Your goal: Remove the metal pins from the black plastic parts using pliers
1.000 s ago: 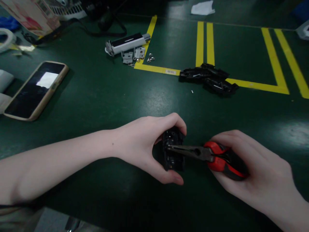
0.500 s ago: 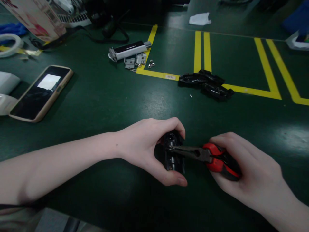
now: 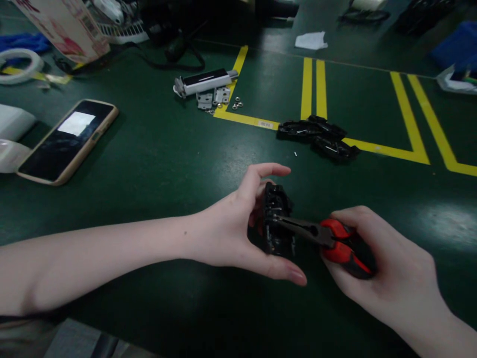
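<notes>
My left hand [image 3: 231, 231] holds a glossy black plastic part [image 3: 278, 238] between the thumb and the rear fingers, while its index finger is lifted off and points right. In my right hand [image 3: 391, 263] are long-nose pliers [image 3: 337, 241] with red and black handles. The tips of their jaws reach into the hollow of the black part, at about its middle. Whether the tips pinch something small there cannot be made out. Beyond the hands, several similar black parts [image 3: 316, 134] lie in a pile across a yellow tape line.
A white-and-black device [image 3: 204, 82], metal brackets [image 3: 204, 101] and several small rings [image 3: 237, 103] lie near the tape corner. A phone [image 3: 67, 141] and a tape roll [image 3: 18, 67] are on the left. A tiny white pin [image 3: 295, 154] lies below the black pile.
The black part has tilted and shifted slightly right and up with my left hand, whose index finger has lifted away from it. The pliers' jaws stay inside the part.
</notes>
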The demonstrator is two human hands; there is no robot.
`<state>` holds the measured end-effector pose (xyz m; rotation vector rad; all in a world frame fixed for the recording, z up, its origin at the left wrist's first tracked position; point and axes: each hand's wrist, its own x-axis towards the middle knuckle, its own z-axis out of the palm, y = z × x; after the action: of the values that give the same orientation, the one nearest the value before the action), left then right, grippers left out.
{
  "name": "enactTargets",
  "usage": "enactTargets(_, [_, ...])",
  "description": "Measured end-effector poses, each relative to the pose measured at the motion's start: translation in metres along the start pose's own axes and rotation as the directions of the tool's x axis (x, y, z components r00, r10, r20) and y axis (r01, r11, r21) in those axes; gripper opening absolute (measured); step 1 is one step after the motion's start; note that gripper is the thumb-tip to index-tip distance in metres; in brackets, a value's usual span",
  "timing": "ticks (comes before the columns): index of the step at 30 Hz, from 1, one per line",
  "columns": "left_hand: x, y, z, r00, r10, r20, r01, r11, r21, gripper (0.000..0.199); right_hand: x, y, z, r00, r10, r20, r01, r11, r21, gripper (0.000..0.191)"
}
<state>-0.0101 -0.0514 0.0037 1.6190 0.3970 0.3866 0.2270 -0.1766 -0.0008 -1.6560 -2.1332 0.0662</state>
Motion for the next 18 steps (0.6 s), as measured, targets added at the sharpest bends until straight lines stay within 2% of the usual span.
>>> enactTargets(5, [0.001, 0.0, -0.002, 0.999, -0.039, -0.02, 0.039, 0.999, 0.0, 0.087, 0.0, 0.003, 0.001, 1.0, 0.017, -0.016, -0.018, 1.0, -0.006, 0.02])
enactTargets(8, [0.002, 0.003, -0.005, 0.999, -0.049, 0.007, 0.048, 0.999, 0.011, 0.081, -0.001, 0.005, 0.001, 1.0, 0.007, -0.012, -0.007, 1.0, 0.008, 0.02])
enactTargets(11, [0.002, 0.005, -0.007, 0.998, -0.037, 0.047, 0.036, 0.999, 0.021, 0.082, -0.001, 0.005, 0.0, 1.0, 0.006, 0.005, -0.006, 0.999, 0.037, 0.02])
enactTargets(18, [0.001, 0.002, -0.011, 0.995, 0.007, 0.098, -0.009, 1.0, 0.017, 0.089, 0.0, -0.004, -0.004, 0.995, 0.089, 0.051, -0.092, 0.994, 0.059, 0.019])
